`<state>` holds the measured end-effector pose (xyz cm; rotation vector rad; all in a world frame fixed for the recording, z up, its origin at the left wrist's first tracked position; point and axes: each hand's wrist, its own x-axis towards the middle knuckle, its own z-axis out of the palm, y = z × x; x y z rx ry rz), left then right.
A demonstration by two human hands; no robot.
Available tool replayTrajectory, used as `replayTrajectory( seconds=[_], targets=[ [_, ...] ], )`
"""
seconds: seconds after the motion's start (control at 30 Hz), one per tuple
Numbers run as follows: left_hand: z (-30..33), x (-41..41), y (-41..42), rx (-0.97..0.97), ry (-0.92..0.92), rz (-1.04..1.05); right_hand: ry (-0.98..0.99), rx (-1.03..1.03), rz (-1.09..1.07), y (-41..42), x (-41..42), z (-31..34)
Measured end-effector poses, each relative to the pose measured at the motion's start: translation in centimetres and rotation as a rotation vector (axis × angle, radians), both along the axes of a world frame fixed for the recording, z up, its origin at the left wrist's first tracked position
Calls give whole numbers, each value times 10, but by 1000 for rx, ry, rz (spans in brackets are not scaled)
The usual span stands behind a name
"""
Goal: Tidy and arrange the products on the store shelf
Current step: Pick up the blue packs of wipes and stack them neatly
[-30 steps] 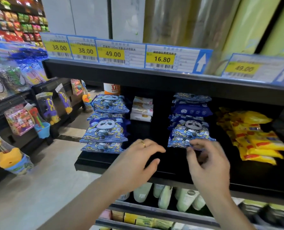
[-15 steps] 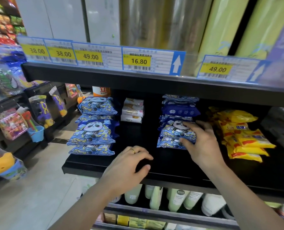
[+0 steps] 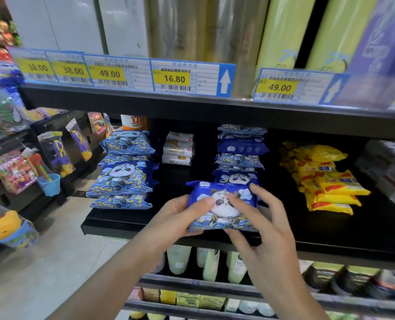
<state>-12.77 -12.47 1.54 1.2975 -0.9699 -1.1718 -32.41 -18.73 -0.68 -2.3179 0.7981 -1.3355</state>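
A blue panda-print pack (image 3: 223,212) is held over the front of the black shelf (image 3: 330,234), tilted toward me. My left hand (image 3: 180,218) grips its left end, thumb on the face. My right hand (image 3: 258,225) holds its right side with fingers curled round the top and front. Behind it stands the stack of blue panda packs (image 3: 239,155) it came from. A second, wider stack of blue panda packs (image 3: 124,172) sits at the shelf's left end.
Small white boxes (image 3: 179,148) sit at the back between the two stacks. Yellow packs (image 3: 325,179) are piled to the right. Price tags (image 3: 174,78) line the shelf above. Pale green bottles (image 3: 210,264) fill the shelf below. Hanging toys (image 3: 58,153) are on the left.
My right hand pulled one panda pack off the front of the middle stack and brought it forward. My left hand left the shelf edge and took the pack's left end.
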Motion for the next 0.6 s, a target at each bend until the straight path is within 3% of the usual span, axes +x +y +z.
replayTrajectory(
  seconds=[0.23, 0.4, 0.6],
  targets=[
    [0, -8, 24, -8, 73, 38, 52, 97, 91, 25, -5, -5],
    [3, -3, 34, -51, -14, 47, -61, 422, 151, 27, -12, 13],
    [5, 4, 38, -111, -28, 46, -183, 957, 178, 22, -10, 38]
  ],
)
